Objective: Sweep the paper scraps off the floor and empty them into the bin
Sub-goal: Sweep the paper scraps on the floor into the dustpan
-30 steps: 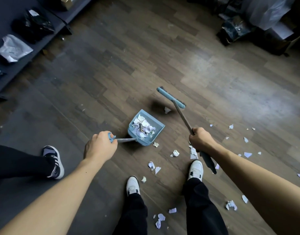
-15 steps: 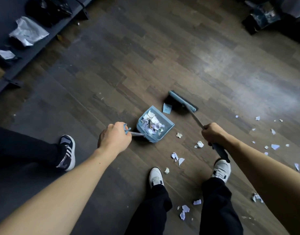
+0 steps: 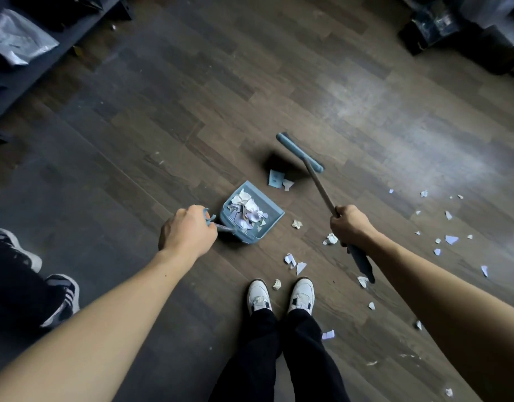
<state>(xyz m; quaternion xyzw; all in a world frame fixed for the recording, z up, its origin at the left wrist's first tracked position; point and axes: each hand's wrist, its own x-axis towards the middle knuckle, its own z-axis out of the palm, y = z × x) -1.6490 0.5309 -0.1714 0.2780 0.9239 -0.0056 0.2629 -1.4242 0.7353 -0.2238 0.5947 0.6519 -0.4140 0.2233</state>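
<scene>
My left hand [image 3: 186,232] grips the handle of a blue dustpan [image 3: 271,213] that rests on the wooden floor and holds a heap of paper scraps [image 3: 245,211]. My right hand [image 3: 348,224] is closed around the shaft of a blue broom, whose head [image 3: 299,152] sits just beyond the pan. A pale blue scrap [image 3: 276,179] lies between the broom head and the pan's mouth. More scraps [image 3: 293,261] lie in front of my white shoes, and several [image 3: 450,239] are scattered to the right. No bin is visible.
Another person's legs and striped sneakers [image 3: 61,297] stand at the left. A dark low shelf with crumpled bags [image 3: 15,39] runs along the upper left. Dark bags and boxes [image 3: 453,27] fill the upper right corner.
The broom head has swung over the floor beyond the dustpan, and a blue scrap now lies by the pan's mouth. My feet have come together. Both hands keep their grips.
</scene>
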